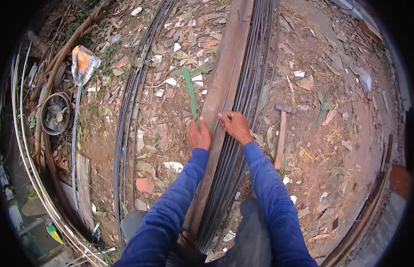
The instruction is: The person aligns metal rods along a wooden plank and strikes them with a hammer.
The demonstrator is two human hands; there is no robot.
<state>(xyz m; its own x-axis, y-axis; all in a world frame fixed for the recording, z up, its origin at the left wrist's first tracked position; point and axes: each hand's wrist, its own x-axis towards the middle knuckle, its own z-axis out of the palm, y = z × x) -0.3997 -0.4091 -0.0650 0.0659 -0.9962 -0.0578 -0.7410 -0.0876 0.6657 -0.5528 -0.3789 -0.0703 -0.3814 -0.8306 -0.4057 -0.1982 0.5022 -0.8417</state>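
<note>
A long wooden plank (222, 73) runs away from me, with a bundle of dark metal rods (253, 66) along its right side. At the plank's left edge, my left hand (199, 135) is closed on the lower end of a green strip (190, 91), which points up and away. My right hand (236, 127) is over the plank's right edge and the rods, its thumb and index finger pinched together at a thin rod lying on the plank. A bent thin rod (241, 18) stands at the plank's far part.
A hammer (281, 138) lies right of the rods. More rods (132, 102) run at the left. Farther left are a bucket (55, 113), a torn bag (84, 64) and curved pipes (26, 151). Leaves and white shards litter the ground.
</note>
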